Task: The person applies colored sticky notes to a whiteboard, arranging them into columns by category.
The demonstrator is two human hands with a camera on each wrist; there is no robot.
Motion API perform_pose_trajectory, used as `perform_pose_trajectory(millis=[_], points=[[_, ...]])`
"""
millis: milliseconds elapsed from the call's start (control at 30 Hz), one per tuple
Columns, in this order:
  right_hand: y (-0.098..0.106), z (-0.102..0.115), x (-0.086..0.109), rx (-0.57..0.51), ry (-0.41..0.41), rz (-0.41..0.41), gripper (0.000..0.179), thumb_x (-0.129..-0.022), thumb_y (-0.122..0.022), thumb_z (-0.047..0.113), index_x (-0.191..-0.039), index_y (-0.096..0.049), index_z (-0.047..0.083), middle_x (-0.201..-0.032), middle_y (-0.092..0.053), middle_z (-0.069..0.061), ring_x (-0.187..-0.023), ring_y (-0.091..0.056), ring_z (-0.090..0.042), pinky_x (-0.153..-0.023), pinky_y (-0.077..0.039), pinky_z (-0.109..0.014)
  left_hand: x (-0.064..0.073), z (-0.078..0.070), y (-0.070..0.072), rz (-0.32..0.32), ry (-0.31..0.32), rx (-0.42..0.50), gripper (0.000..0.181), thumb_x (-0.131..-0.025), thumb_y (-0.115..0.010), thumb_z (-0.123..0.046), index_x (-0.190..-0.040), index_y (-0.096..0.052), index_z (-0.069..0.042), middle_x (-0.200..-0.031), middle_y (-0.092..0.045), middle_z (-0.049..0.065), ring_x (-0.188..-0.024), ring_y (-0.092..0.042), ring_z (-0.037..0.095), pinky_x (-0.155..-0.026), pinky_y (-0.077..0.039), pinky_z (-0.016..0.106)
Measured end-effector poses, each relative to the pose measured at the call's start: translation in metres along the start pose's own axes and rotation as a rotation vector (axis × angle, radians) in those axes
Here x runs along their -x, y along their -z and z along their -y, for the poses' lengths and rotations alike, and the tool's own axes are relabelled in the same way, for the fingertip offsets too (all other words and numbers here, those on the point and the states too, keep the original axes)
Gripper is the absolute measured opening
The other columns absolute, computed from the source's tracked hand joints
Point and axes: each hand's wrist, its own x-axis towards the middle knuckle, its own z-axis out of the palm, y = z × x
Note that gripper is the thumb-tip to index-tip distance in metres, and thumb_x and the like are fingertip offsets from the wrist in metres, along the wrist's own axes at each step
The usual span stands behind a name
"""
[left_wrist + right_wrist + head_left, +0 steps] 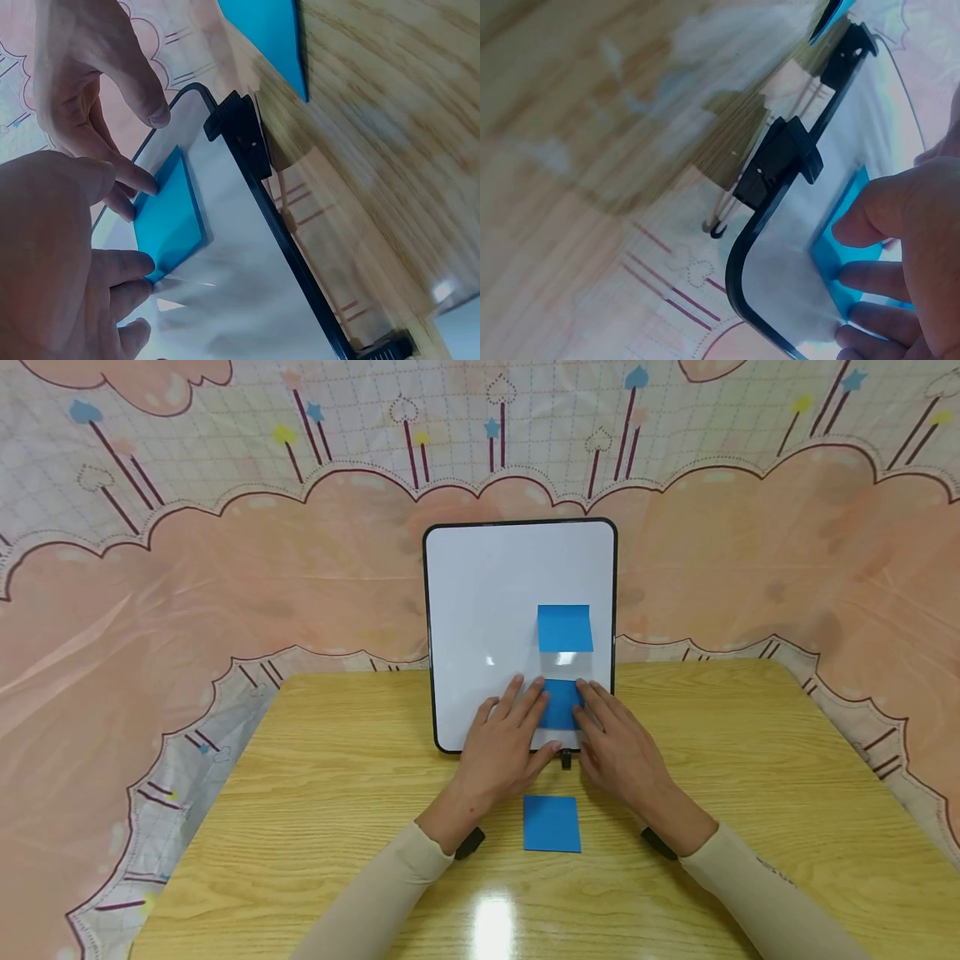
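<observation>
A blue sticky note (560,706) lies against the lower right of an upright whiteboard (480,585). My left hand (501,739) rests its fingertips along the note's left edge, fingers extended. Opposite it, fingertips of my right hand (624,747) press at the right edge. In the left wrist view, the note (171,214) sits on the white surface with both hands' fingers at its sides. The right wrist view has its lower part (831,255) showing beside the right thumb. Above it on the board is another blue note (565,629), its lower edge lifted off the surface.
A third blue note (552,824) lies on the wooden table (337,777) between my forearms. Black clips (780,161) grip the whiteboard's bottom edge. A patterned curtain (300,577) hangs close behind the board.
</observation>
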Motion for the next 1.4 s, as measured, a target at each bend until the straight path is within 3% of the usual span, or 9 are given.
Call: perform_pose_trajectory(millis=[400,800,933,1133,1400], points=[[0.0,0.001,0.0,-0.007,-0.011,0.013,0.056,-0.084,-0.085,0.011,-0.133,-0.067,-0.01,-0.158,-0.047,-0.028,-0.146,-0.047,-0.045,-0.118,-0.042,-0.055,0.006,0.006,-0.001,-0.062,-0.032,-0.019,0.074,-0.108,-0.049,-0.06,-0.164,-0.04,-0.013,-0.173,-0.031,0.003,-0.161,-0.025,0.026,-0.12,-0.037,0.05],[0.002,0.007,0.002,-0.02,-0.023,0.0,0.056,-0.083,-0.085,0.011,-0.132,-0.068,-0.01,-0.155,-0.051,-0.03,-0.144,-0.049,-0.047,-0.116,-0.044,-0.058,0.012,0.005,-0.001,-0.019,-0.042,-0.038,0.075,-0.107,-0.049,-0.061,-0.165,-0.039,-0.014,-0.173,-0.031,0.003,-0.162,-0.023,0.026,-0.121,-0.036,0.051],[0.004,0.011,0.004,-0.032,-0.028,0.007,0.055,-0.084,-0.083,0.013,-0.133,-0.068,-0.008,-0.154,-0.052,-0.029,-0.145,-0.049,-0.046,-0.117,-0.043,-0.058,0.015,0.004,0.002,-0.002,-0.059,0.011,0.075,-0.108,-0.048,-0.061,-0.166,-0.039,-0.014,-0.173,-0.032,0.003,-0.162,-0.023,0.026,-0.12,-0.036,0.05],[0.007,0.019,0.005,-0.084,-0.026,-0.006,0.052,-0.085,-0.081,0.013,-0.132,-0.069,-0.007,-0.15,-0.057,-0.027,-0.143,-0.05,-0.045,-0.117,-0.043,-0.059,0.026,0.004,0.006,-0.024,-0.088,0.095,0.07,-0.108,-0.051,-0.058,-0.162,-0.045,-0.014,-0.169,-0.041,0.005,-0.158,-0.034,0.027,-0.115,-0.043,0.05],[0.008,0.027,0.008,-0.124,-0.03,-0.001,0.054,-0.084,-0.085,0.015,-0.132,-0.07,-0.004,-0.147,-0.06,-0.025,-0.139,-0.054,-0.045,-0.115,-0.045,-0.059,0.044,0.006,0.012,-0.014,-0.068,0.226,0.064,-0.108,-0.053,-0.055,-0.159,-0.05,-0.015,-0.161,-0.051,0.004,-0.152,-0.043,0.026,-0.113,-0.047,0.05]])
